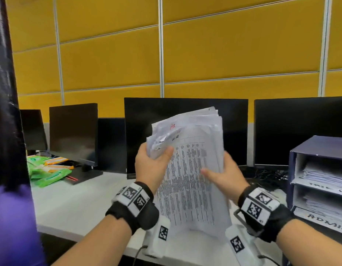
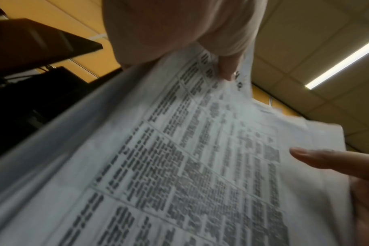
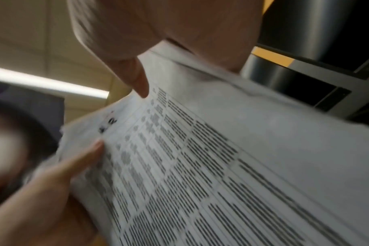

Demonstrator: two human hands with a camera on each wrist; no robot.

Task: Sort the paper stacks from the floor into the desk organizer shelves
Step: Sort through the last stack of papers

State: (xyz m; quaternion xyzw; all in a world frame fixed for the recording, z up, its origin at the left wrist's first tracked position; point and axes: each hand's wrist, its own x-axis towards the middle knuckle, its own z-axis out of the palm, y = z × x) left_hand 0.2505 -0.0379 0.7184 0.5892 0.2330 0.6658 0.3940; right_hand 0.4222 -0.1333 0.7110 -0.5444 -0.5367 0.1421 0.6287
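A thick stack of printed papers [image 1: 191, 169] stands nearly upright above the white desk, its top sheet marked "HR" in red. My left hand [image 1: 153, 166] grips its upper left edge, thumb on the front sheet. My right hand [image 1: 222, 175] grips the right edge, thumb pressed on the print. The wrist views show the same stack of papers [image 2: 200, 166] [image 3: 200, 166] close up, with the left hand's thumb [image 2: 228, 66] and the right hand's thumb [image 3: 137, 78] on it. A dark blue desk organizer [image 1: 296, 162] stands at the right, with paper stacks in its shelves and a lower label reading "ADMIN".
Several dark monitors [image 1: 185, 131] line the back of the white desk [image 1: 80, 204] before a yellow panel wall. Green and orange packets [image 1: 49, 171] lie at the left. Black cables [image 1: 268, 175] trail beside the organizer. A person in purple [image 1: 13, 223] stands at the left edge.
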